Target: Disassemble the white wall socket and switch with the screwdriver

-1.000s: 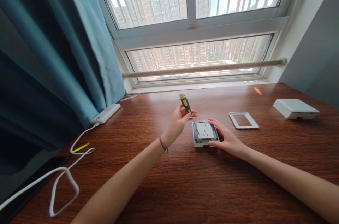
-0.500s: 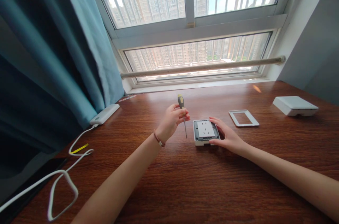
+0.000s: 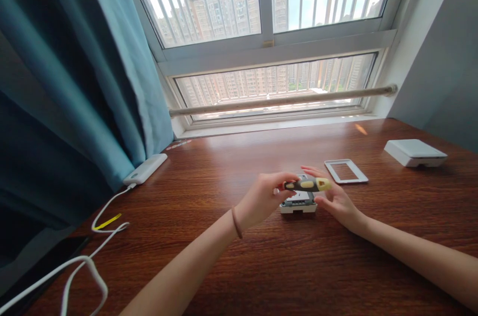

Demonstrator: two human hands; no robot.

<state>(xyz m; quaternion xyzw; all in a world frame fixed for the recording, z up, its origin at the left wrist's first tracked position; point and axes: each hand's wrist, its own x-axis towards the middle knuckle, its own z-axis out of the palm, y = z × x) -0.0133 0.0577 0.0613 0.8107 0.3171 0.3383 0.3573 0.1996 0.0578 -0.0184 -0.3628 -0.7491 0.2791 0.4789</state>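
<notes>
My left hand point(image 3: 267, 191) is closed around a screwdriver point(image 3: 306, 185) with a dark and yellow handle. The handle lies nearly level, its butt end to the right, above the wall socket; the shaft is hidden behind my fingers. Below it the white wall socket point(image 3: 298, 208) with its grey inner frame rests on the table, partly covered by the handle and hand. At its right side is my right hand point(image 3: 338, 204), fingers spread, thumb close to the socket's right edge and the handle's end. Whether it touches either cannot be made out.
A white cover frame point(image 3: 360, 176) lies right of the socket on the wooden table point(image 3: 224, 266). Farther right sits a white box-like unit point(image 3: 414, 151). On the left are a white power strip point(image 3: 145, 169), its white cable point(image 3: 89, 258), a yellow strip point(image 3: 108, 221) and a curtain point(image 3: 123, 81).
My left hand has moved right over the socket, and the screwdriver has turned from upright to nearly level. My right hand has shifted right and loosened from the socket's sides. The view tilted slightly.
</notes>
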